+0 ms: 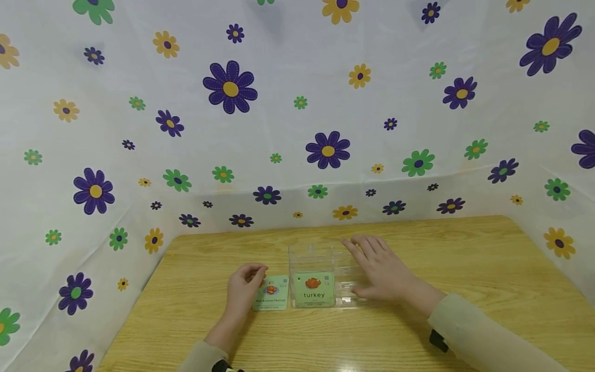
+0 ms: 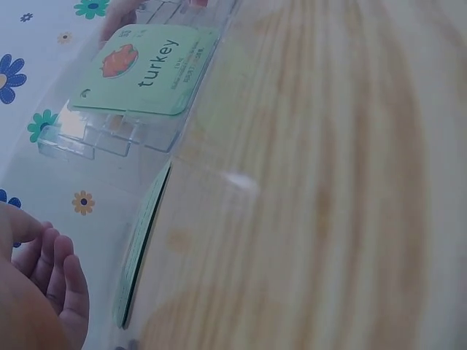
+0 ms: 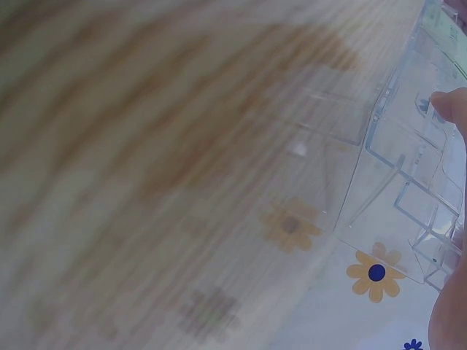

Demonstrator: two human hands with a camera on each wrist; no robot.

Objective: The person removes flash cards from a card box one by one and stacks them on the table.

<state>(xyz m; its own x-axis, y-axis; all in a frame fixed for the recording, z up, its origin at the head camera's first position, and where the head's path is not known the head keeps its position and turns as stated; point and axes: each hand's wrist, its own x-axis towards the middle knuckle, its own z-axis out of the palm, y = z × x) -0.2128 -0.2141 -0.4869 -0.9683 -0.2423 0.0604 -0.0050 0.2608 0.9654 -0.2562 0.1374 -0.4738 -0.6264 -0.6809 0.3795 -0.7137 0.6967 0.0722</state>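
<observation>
A clear plastic card holder [image 1: 311, 253] with stepped compartments stands on the table, and a green card reading "turkey" [image 1: 314, 289] sits in its left part. My right hand [image 1: 383, 271] spreads over the holder's right part with fingers extended toward its back; the thumb [image 3: 449, 106] touches the clear plastic in the right wrist view. Left of the holder lies a green "Mid-Autumn Festival" card [image 1: 271, 297], seen edge-on as a thin layered stack in the left wrist view. Beside its upper left corner is my left hand [image 1: 244, 289], fingers loosely bent and holding nothing.
The wooden table [image 1: 465, 268] extends on both sides of the holder. A white curtain [image 1: 279, 129] printed with flowers encloses its back and sides. Light glares off the tabletop near the front edge.
</observation>
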